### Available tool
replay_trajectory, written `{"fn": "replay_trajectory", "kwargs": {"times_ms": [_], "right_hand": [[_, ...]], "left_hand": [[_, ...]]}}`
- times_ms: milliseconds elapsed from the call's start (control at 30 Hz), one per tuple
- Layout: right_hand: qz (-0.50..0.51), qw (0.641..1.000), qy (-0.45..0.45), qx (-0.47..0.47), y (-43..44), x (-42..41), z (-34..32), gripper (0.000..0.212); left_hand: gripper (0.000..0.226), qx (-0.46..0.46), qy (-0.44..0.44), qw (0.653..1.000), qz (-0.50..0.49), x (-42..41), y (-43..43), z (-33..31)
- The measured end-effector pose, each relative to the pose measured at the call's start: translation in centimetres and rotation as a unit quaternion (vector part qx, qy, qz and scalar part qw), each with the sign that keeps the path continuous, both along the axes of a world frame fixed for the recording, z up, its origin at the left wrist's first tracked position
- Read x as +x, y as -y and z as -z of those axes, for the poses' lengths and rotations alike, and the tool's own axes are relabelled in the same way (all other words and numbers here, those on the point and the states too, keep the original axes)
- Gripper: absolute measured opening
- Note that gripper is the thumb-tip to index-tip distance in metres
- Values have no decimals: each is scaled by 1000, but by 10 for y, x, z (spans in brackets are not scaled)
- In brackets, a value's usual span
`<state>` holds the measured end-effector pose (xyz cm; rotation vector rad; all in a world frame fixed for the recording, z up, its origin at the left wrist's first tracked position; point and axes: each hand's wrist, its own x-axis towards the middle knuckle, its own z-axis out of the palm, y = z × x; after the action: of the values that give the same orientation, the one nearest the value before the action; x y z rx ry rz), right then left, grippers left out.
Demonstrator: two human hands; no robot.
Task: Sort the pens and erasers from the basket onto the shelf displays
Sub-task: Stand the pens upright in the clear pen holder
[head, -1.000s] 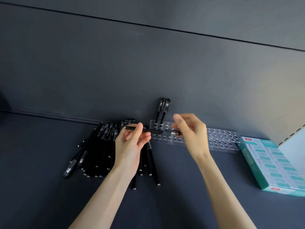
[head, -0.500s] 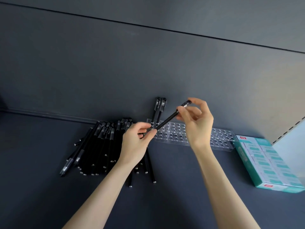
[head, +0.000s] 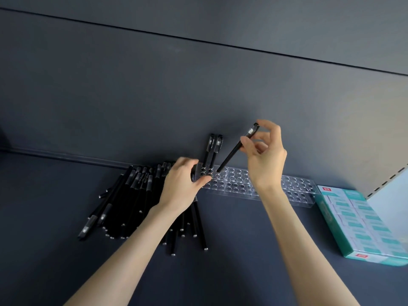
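My right hand (head: 263, 155) pinches a black pen (head: 234, 151) near its capped top, tilted, with its lower tip at a hole of the clear acrylic pen rack (head: 298, 193) on the dark shelf. Two black pens (head: 212, 151) stand upright in the rack's left end holes. My left hand (head: 183, 184) rests at the rack's left end, fingers touching its edge, holding no pen. A pile of several loose black pens (head: 134, 195) lies on the shelf to the left, partly under my left wrist.
A teal and white box of erasers (head: 362, 224) lies at the right end of the shelf (head: 242, 261), just past the rack. The dark back panel (head: 198, 96) rises right behind the rack. A pale slotted side panel (head: 388, 168) closes the right side.
My left hand let go of the pen and moved to the rack's left end. My right hand swung the pen from level to steeply tilted and brought its tip down to a rack hole.
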<state>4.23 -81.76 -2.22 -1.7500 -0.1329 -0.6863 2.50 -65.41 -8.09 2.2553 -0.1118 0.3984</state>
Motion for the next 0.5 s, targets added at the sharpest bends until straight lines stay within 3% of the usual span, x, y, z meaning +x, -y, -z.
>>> {"fn": "replay_trajectory", "kwargs": {"times_ms": [500], "right_hand": [[16, 980, 73, -185, -11, 19, 37, 32]], "left_hand": [[52, -15, 15, 999, 24, 6, 1, 8]]}}
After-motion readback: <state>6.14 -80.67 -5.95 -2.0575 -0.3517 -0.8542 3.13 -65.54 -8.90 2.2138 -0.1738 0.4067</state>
